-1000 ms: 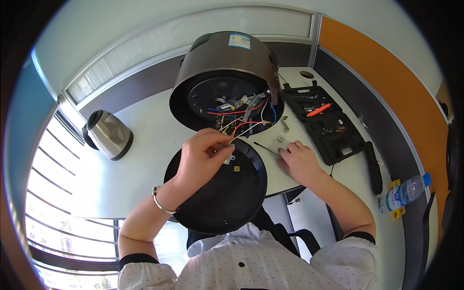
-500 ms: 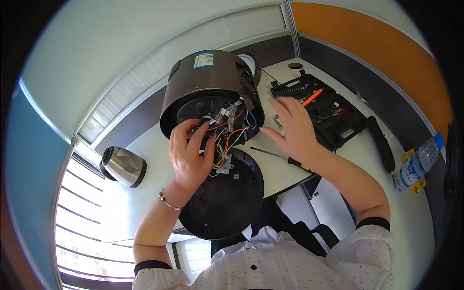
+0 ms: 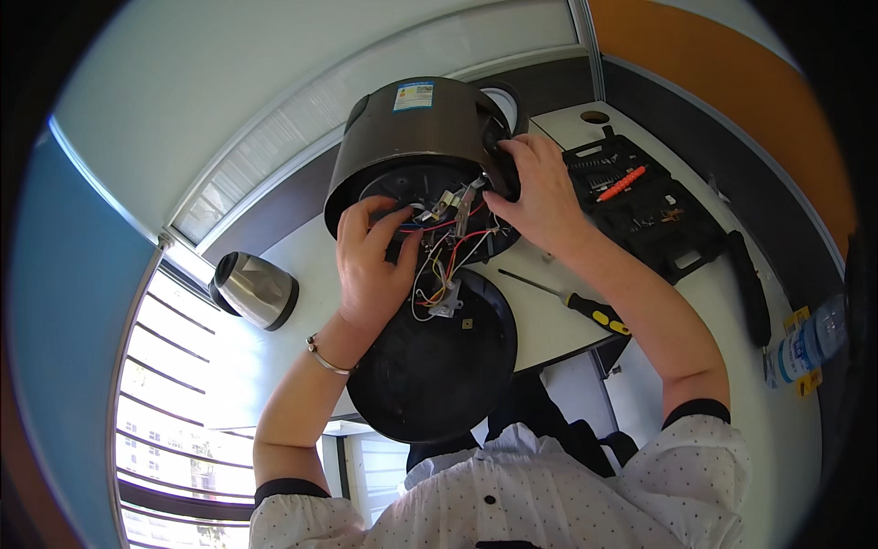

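A dark brown rice cooker (image 3: 412, 128) lies on its side, its underside facing me. Red, blue, white and yellow wires (image 3: 441, 261) hang from the metal parts inside it. They run to a small metal bracket (image 3: 446, 305) on the round black bottom cover (image 3: 430, 375), which is tilted below the opening. My left hand (image 3: 373, 265) reaches to the opening's left part, fingers curled by the wires; what lies between the fingertips is hidden. With thumb at the rim and fingers further back, my right hand (image 3: 541, 188) grips the cooker's right side.
A screwdriver (image 3: 585, 306) with a yellow and black handle lies under my right forearm. At the right are an open black tool case (image 3: 631, 220) with a red-orange handle (image 3: 622, 183) in it, a long black object (image 3: 750, 288) and a water bottle (image 3: 805, 352). A steel kettle (image 3: 256, 291) stands left.
My right hand has gone from hovering beside the cooker to gripping its right side. My left hand stays at the opening. The whole view has shifted slightly.
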The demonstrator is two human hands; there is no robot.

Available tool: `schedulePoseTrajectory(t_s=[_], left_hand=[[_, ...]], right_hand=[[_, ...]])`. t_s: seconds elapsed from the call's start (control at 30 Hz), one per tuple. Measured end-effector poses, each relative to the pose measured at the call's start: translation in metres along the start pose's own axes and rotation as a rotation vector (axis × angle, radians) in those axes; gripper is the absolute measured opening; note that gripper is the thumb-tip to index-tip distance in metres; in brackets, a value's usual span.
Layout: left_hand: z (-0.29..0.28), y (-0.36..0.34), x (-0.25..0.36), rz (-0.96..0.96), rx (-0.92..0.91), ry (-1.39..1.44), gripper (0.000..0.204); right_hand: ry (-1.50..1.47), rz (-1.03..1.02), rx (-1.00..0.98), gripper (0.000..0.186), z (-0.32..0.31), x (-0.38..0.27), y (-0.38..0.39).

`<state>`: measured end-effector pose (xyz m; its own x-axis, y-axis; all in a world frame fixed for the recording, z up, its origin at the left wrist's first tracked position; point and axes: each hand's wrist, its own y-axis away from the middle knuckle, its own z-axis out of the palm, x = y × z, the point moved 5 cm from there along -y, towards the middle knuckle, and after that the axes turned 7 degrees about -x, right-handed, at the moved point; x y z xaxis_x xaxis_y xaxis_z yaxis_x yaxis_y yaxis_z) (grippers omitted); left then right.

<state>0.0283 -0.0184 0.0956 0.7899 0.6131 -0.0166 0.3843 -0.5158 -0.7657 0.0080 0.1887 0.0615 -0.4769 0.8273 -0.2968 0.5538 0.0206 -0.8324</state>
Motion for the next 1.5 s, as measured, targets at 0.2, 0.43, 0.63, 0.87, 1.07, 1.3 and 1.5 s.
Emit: schedulePoseTrajectory(t_s=[0.2, 0.43, 0.63, 0.87, 1.07, 1.3, 1.5], left_hand=[[0.017, -0.003, 0.001, -0.001, -0.008, 0.038, 0.027], [0.032, -0.008, -0.001, 0.076, 0.03, -0.013, 0.029], [0.035, -0.001, -0.012, -0.017, 0.031, -0.009, 0.03], [0.036, 0.011, -0.031, -0.206, -0.049, 0.086, 0.028], [0.027, 0.034, -0.045, -0.392, -0.153, 0.27, 0.026], [-0.019, 0.042, -0.02, -0.388, -0.089, 0.722, 0.047], [-0.117, 0.006, 0.055, -0.053, 0.061, 0.947, 0.079]], right_hand=[[0.004, -0.07, 0.028, 0.055, 0.002, -0.001, 0.0], [0.068, -0.149, 0.033, 0.056, 0.0, -0.005, 0.001], [-0.021, -0.148, 0.006, 0.056, 0.002, -0.002, 0.003], [-0.069, -0.14, -0.012, 0.057, 0.006, 0.005, 0.003], [-0.119, -0.081, -0.054, 0.06, 0.009, 0.009, 0.002], [-0.194, -0.082, -0.067, 0.059, 0.01, 0.009, 0.001], [-0.197, -0.138, -0.082, 0.056, 0.009, 0.014, 0.0]])
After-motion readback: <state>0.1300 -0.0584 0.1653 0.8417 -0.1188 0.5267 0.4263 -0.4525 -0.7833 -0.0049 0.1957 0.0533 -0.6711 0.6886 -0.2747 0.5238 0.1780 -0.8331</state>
